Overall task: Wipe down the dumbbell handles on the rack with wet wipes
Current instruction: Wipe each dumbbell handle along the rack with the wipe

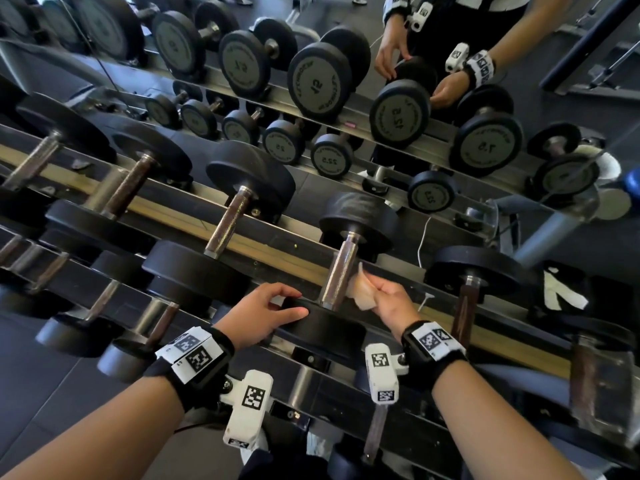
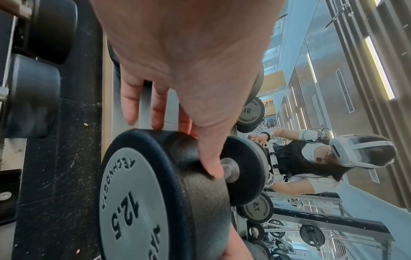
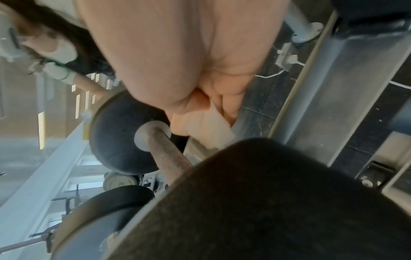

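A 12.5 dumbbell lies across the top tier of the rack, its steel handle (image 1: 341,275) running away from me between two black heads. My left hand (image 1: 298,303) grips the near head (image 1: 325,329), thumb on top and fingers arched over the rim. The left wrist view shows the same grip (image 2: 186,147) above the grey 12.5 face (image 2: 133,202). My right hand (image 1: 379,289) holds a crumpled white wet wipe (image 1: 360,294) against the right side of the handle. In the right wrist view the wipe (image 3: 211,126) bunches under the fingers beside the handle (image 3: 169,154).
Neighbouring dumbbells with brown handles lie close on the left (image 1: 228,223) and right (image 1: 465,306). A mirror (image 1: 398,112) behind the rack reflects the weights and my hands. A lower tier (image 1: 377,434) holds more dumbbells. A white scrap (image 1: 561,289) lies at the right.
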